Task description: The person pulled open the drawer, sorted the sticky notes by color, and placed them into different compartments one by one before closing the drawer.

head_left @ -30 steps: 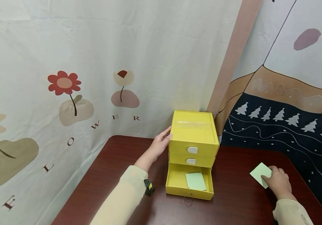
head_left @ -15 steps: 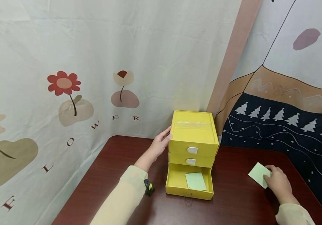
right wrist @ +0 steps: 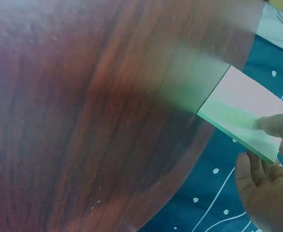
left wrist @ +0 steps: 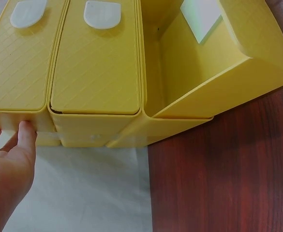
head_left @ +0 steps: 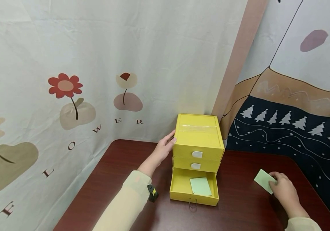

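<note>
A yellow drawer box has its bottom drawer pulled out, while the two upper drawers with white tabs are closed. Inside that drawer lies a pale green sticky note pad, also partly seen in the left wrist view. My left hand rests its fingertips on the left side of the box near the top. At the right of the table, my right hand pinches a second light green sticky note pad by one edge between thumb and fingers. In the right wrist view this pad appears above the tabletop.
The dark red-brown table carries the box near its back edge. A wire loop pull hangs from the open drawer's front. Behind stand a pale flower-printed curtain and a dark tree-printed cloth.
My right hand has shifted slightly and turned, with the note pad tilting in its grip. The left hand and the drawer box have stayed put.
</note>
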{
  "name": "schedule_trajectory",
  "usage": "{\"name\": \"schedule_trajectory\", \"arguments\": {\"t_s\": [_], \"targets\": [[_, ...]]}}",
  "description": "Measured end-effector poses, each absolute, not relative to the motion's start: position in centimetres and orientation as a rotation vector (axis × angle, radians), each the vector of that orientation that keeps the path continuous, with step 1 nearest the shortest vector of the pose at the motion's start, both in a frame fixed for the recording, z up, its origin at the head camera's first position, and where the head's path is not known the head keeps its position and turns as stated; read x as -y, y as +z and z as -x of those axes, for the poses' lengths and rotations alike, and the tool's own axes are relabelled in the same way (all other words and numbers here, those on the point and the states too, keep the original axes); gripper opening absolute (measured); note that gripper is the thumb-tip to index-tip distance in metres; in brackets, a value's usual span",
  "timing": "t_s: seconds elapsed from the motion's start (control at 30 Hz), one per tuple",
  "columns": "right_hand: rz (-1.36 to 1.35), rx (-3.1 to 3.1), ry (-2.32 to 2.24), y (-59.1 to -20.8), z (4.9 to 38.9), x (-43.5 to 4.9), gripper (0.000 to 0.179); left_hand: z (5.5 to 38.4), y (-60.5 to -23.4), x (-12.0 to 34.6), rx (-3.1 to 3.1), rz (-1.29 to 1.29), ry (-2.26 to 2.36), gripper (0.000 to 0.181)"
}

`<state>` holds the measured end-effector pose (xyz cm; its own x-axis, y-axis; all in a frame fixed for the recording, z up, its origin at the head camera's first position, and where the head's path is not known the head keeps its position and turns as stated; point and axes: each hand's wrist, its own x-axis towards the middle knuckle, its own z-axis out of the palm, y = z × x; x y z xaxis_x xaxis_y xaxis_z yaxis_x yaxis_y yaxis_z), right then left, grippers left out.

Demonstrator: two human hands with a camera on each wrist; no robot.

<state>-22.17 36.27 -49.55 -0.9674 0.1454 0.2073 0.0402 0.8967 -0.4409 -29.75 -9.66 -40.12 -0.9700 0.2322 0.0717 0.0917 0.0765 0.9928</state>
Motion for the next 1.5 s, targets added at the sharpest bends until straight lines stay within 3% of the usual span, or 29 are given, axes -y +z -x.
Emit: {"name": "schedule_trajectory", "arguments": {"t_s": [0.6,1.0,1.5], "targets": [[0.071,2.738,0.591,-50.6,21.2,-34.4,0.018,29.2,-39.9,9.7,-2.251,-0.366,2.033,0.053],[-0.024,2.558,0.606,-49.3,21.3,-31.6,0.015,29.7,-40.3,9.7,-2.248,-0.363,2.043,0.053],[-0.18,2.454,0.545,-49.0,20.3,-29.4,0.025,29.6,-40.2,9.6,-2.245,-0.345,2.056,0.051]]}}
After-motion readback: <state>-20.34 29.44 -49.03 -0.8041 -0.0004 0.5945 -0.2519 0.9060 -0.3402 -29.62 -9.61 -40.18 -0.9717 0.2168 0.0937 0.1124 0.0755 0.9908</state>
